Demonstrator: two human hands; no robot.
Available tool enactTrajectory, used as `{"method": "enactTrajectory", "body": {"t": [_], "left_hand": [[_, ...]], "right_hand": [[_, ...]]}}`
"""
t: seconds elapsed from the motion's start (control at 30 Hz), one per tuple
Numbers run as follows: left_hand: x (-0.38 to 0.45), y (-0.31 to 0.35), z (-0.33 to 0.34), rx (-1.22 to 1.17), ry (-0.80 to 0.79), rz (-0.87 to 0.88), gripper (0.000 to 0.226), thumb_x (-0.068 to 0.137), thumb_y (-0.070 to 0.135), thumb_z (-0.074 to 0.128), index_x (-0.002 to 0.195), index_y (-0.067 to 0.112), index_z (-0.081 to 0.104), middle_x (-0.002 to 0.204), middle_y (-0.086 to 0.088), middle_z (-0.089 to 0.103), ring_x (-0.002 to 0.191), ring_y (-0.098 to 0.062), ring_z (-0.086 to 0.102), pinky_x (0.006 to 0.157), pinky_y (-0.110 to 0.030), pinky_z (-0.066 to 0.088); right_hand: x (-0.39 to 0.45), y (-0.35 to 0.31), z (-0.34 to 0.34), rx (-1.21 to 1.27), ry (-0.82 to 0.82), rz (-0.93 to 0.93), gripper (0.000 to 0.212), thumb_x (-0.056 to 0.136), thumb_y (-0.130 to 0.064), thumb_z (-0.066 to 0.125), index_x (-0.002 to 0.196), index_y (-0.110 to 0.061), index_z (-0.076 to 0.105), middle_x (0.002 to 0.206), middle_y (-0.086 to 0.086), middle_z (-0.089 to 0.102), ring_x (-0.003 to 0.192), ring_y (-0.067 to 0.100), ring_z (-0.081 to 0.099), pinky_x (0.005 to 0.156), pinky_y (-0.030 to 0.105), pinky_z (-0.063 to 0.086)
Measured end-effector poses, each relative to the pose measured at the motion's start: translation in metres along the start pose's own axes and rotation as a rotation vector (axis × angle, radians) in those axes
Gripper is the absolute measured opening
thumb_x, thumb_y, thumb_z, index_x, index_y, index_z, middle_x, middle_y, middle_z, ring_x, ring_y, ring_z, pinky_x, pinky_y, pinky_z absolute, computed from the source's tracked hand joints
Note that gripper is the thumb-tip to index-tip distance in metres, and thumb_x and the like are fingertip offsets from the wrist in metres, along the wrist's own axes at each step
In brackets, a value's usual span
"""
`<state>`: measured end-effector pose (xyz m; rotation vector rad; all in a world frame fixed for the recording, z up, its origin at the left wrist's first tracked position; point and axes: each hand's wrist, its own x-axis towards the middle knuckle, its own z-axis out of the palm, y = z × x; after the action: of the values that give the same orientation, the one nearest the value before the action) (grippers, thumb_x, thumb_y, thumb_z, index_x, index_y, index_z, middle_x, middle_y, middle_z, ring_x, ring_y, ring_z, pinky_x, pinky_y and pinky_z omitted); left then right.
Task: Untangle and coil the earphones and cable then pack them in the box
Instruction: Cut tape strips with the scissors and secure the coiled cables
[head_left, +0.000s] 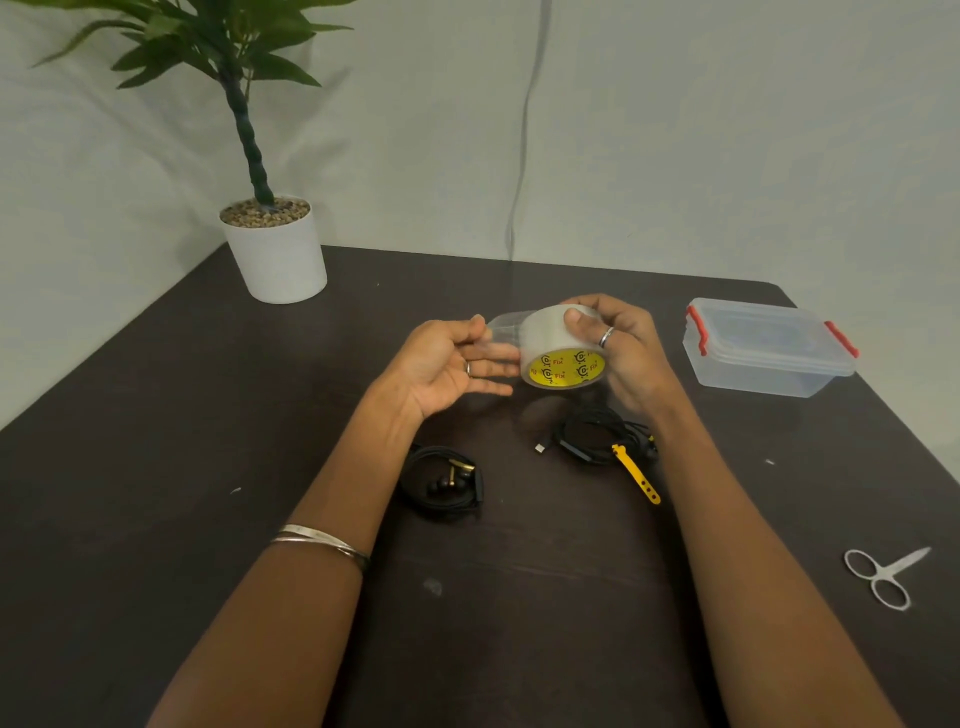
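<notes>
Clear tape (501, 332) was pinched in my left hand (457, 364), its other fingers spread; my right hand (618, 348) curled round the tape roll (561, 348) above mid-table (208, 467). Coiled earphones (444, 483) and the cable (597, 439) lay toward the near edge. The lidded box (769, 348) sat near the far right corner, scissors (883, 574) by the right edge.

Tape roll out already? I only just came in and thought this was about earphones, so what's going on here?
A person holds a roll of clear tape in the right hand and draws its loose end out with the left hand. On the dark table below lie the coiled earphones and the coiled cable, which carries a yellow strap. The plastic box sits closed to the right, nothing packed yet. Scissors lie nearer, unused.
</notes>
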<state>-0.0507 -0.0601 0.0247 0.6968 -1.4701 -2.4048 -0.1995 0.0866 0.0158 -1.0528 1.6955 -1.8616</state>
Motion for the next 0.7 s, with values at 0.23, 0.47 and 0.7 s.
{"method": "enactTrajectory", "body": {"t": [0.23, 0.47, 0.7], "left_hand": [[-0.003, 0.002, 0.003, 0.119, 0.033, 0.048, 0.025, 0.098, 0.023, 0.049, 0.081, 0.007, 0.059, 0.095, -0.030, 0.069, 0.093, -0.044, 0.068, 0.086, -0.059, 0.051], [-0.006, 0.007, 0.005, 0.205, 0.030, 0.076, 0.018, 0.097, 0.019, 0.052, 0.101, 0.005, 0.063, 0.100, -0.025, 0.070, 0.092, -0.037, 0.070, 0.086, -0.057, 0.052], [-0.007, 0.003, 0.012, 0.262, 0.041, 0.120, 0.020, 0.095, 0.014, 0.055, 0.107, 0.003, 0.066, 0.097, -0.021, 0.072, 0.088, -0.037, 0.071, 0.086, -0.053, 0.054]], "right_hand": [[0.000, 0.000, 0.000, 0.029, 0.035, 0.013, 0.016, 0.087, -0.022, 0.062, 0.097, -0.011, 0.070, 0.086, 0.004, 0.069, 0.078, 0.017, 0.064, 0.070, 0.030, 0.053], [0.000, -0.001, -0.004, -0.198, 0.163, 0.034, 0.025, 0.093, -0.037, 0.059, 0.104, -0.017, 0.070, 0.096, -0.003, 0.071, 0.091, 0.011, 0.064, 0.084, 0.031, 0.050], [-0.033, -0.030, -0.034, -0.481, 0.303, 0.101, 0.018, 0.090, -0.028, 0.066, 0.103, -0.016, 0.069, 0.098, -0.002, 0.068, 0.087, 0.007, 0.061, 0.074, 0.017, 0.046]]}}
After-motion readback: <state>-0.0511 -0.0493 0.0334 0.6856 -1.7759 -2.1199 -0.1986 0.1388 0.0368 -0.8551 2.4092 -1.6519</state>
